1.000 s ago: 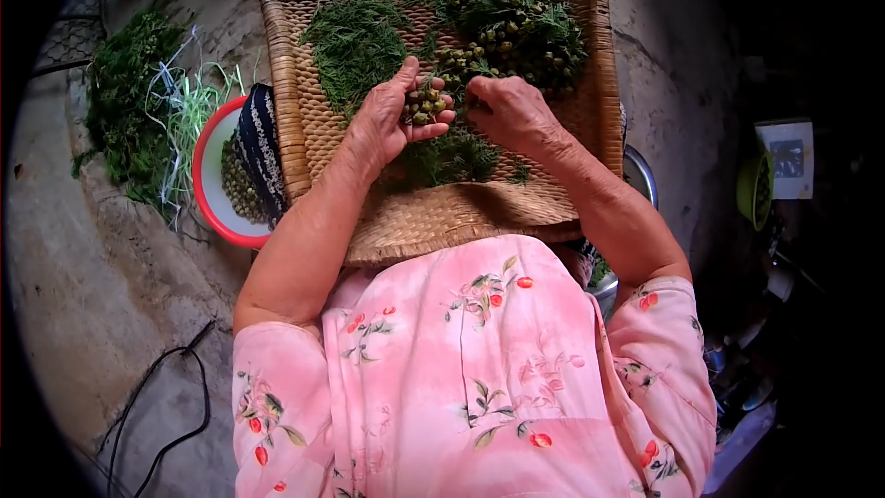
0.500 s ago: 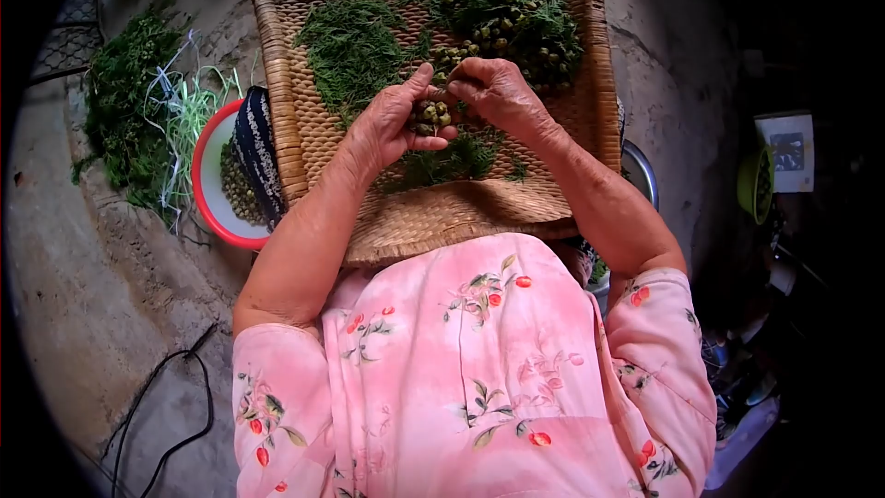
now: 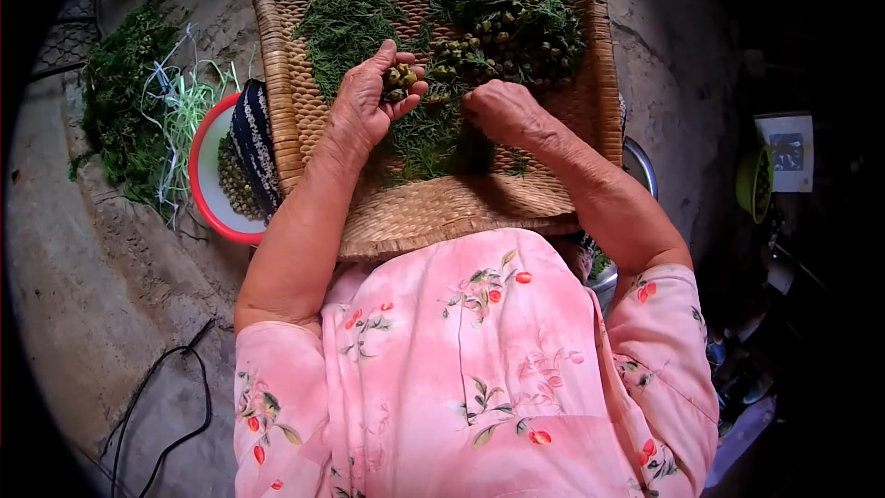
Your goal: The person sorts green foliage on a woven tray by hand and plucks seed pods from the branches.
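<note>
Several round green-brown cones (image 3: 399, 82) rest in the curled fingers of my left hand (image 3: 362, 106), palm turned up above the woven wicker tray (image 3: 442, 212). My right hand (image 3: 505, 113) is lower right of it, knuckles up, its fingers closed at the edge of the greenery; what they pinch is hidden. Beyond that hand lies a heap of cone-bearing evergreen sprigs (image 3: 525, 33). A pile of stripped green sprigs (image 3: 341, 28) covers the tray's upper left. More loose greenery (image 3: 429, 143) lies between my hands and the tray's near edge.
Left of the tray stands a red-rimmed white basin (image 3: 205, 194) with cones inside, a dark patterned cloth (image 3: 256, 148) over its edge. Branches (image 3: 124, 102) and pale plastic strings (image 3: 189, 143) lie beside it. A metal basin (image 3: 641, 166) and a green bowl (image 3: 756, 185) are at right.
My hands have moved apart. The left went up and left with the cones in it; the right came down toward the greenery on the tray.
</note>
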The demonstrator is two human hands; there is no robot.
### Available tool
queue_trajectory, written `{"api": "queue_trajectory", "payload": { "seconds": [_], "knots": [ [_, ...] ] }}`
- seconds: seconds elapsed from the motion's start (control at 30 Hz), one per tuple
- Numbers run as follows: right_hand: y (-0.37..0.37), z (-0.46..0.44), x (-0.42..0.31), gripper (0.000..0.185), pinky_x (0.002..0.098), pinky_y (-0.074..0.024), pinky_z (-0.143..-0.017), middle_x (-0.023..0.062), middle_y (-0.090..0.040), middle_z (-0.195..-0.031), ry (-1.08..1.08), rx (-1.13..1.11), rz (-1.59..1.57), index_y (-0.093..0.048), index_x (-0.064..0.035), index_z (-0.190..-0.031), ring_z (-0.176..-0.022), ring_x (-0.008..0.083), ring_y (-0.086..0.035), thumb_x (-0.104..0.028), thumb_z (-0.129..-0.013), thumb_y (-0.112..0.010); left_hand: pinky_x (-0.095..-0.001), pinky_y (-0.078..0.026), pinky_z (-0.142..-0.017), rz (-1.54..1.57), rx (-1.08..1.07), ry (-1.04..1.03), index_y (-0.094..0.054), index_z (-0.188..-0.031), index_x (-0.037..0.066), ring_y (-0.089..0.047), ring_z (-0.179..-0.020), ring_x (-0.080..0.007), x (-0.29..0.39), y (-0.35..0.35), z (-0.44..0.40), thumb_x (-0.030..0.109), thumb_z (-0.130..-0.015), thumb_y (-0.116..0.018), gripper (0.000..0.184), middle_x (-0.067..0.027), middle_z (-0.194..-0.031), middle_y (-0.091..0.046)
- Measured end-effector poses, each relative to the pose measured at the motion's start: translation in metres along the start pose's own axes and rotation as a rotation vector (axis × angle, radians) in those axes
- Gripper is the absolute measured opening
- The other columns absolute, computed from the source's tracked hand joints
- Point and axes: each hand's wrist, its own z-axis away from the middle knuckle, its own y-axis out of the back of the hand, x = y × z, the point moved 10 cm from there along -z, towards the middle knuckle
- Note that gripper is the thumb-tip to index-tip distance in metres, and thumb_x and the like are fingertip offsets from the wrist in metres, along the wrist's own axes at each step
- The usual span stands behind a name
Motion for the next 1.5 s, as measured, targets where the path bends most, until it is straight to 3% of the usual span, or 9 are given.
{"api": "queue_trajectory", "payload": {
  "seconds": [0.3, 0.5, 0.57, 0.73, 0.8, 0.87, 1.17, 1.27, 1.5],
  "knots": [
    [-0.007, 0.009, -0.024, 0.012, 0.041, -0.0502, -0.065, 0.0131, -0.063, -0.081, 0.104, 0.029, -0.052, -0.06, -0.0058, -0.085, -0.079, 0.0321, -0.062, -0.008, -0.073, -0.057, -0.0237, -0.054, -0.048, -0.07, -0.024, 0.035, -0.059, -0.098, 0.004, -0.064, -0.065, -0.0158, -0.007, -0.002, 0.001, 0.037, -0.089, -0.054, 0.035, -0.0081, -0.081, -0.064],
    [0.051, 0.017, -0.009, 0.018, 0.0396, -0.0494, -0.066, 0.0148, -0.063, -0.083, 0.005, 0.287, -0.331, -0.06, -0.0068, -0.091, -0.078, 0.0328, -0.062, -0.012, -0.074, -0.063, -0.0256, -0.056, -0.052, -0.118, -0.066, 0.105, -0.058, -0.096, 0.004, -0.064, -0.066, -0.0177, -0.018, -0.008, 0.003, 0.039, -0.088, -0.055, 0.036, -0.0083, -0.082, -0.062],
    [0.052, 0.01, -0.016, 0.021, 0.0368, -0.05, -0.069, 0.0159, -0.063, -0.086, 0.22, 0.283, -1.104, -0.06, -0.0059, -0.099, -0.078, 0.0321, -0.062, -0.01, -0.078, -0.061, -0.0259, -0.056, -0.052, -0.105, -0.067, 0.13, -0.058, -0.096, 0.004, -0.064, -0.066, -0.0178, -0.02, -0.014, 0.007, 0.04, -0.087, -0.055, 0.037, -0.0083, -0.082, -0.062],
    [0.059, 0.007, -0.002, 0.022, 0.0376, -0.0502, -0.071, 0.0189, -0.063, -0.086, 0.101, 0.496, -0.737, -0.059, -0.0026, -0.102, -0.081, 0.0355, -0.061, -0.01, -0.082, -0.058, -0.023, -0.053, -0.046, 0.019, -0.139, 0.126, -0.06, -0.094, 0.006, -0.064, -0.063, -0.0169, -0.013, -0.014, 0.003, 0.043, -0.086, -0.056, 0.039, -0.0073, -0.081, -0.064],
    [0.026, -0.005, -0.004, 0.018, 0.0416, -0.0493, -0.072, 0.02, -0.062, -0.086, -0.043, 0.252, -0.296, -0.06, -0.0017, -0.097, -0.082, 0.0364, -0.06, -0.01, -0.081, -0.057, -0.021, -0.051, -0.042, 0.031, -0.074, 0.095, -0.06, -0.094, 0.007, -0.064, -0.062, -0.0155, -0.005, -0.009, 0.004, 0.043, -0.086, -0.057, 0.037, -0.0075, -0.081, -0.064],
    [0.006, -0.005, -0.019, 0.014, 0.0436, -0.048, -0.072, 0.021, -0.061, -0.084, 0.027, -0.013, -0.395, -0.06, 0.0, -0.085, -0.083, 0.0366, -0.059, -0.012, -0.08, -0.055, -0.0199, -0.05, -0.042, 0.053, 0.0, 0.009, -0.06, -0.093, 0.007, -0.064, -0.063, -0.0148, 0.009, 0.001, 0.003, 0.042, -0.086, -0.057, 0.035, -0.0073, -0.081, -0.064],
    [0.033, -0.003, 0.001, 0.009, 0.0438, -0.0471, -0.068, 0.0185, -0.061, -0.081, 0.028, 0.38, -0.523, -0.059, -0.0039, -0.085, -0.081, 0.0369, -0.059, -0.012, -0.081, -0.057, -0.0201, -0.05, -0.043, 0.058, 0.042, -0.032, -0.06, -0.095, 0.007, -0.063, -0.064, -0.0142, 0.014, 0.008, 0.001, 0.037, -0.088, -0.056, 0.031, -0.0071, -0.083, -0.064],
    [0.028, -0.004, -0.021, 0.011, 0.0442, -0.0474, -0.067, 0.018, -0.062, -0.082, 0.136, 0.416, -0.44, -0.058, -0.0042, -0.085, -0.081, 0.0364, -0.06, -0.014, -0.079, -0.06, -0.0203, -0.05, -0.043, 0.045, 0.039, -0.033, -0.06, -0.095, 0.007, -0.063, -0.064, -0.0139, 0.013, 0.008, 0.001, 0.036, -0.088, -0.056, 0.03, -0.0068, -0.083, -0.064],
    [0.023, -0.007, -0.02, 0.013, 0.0439, -0.0479, -0.068, 0.018, -0.062, -0.077, -0.057, 0.303, -0.312, -0.059, -0.0032, -0.079, -0.08, 0.0375, -0.06, -0.016, -0.077, -0.059, -0.0208, -0.049, -0.043, 0.033, 0.047, -0.038, -0.059, -0.096, 0.008, -0.062, -0.062, -0.0132, 0.013, 0.008, 0.003, 0.035, -0.089, -0.055, 0.028, -0.0062, -0.082, -0.064]
  ]
}}
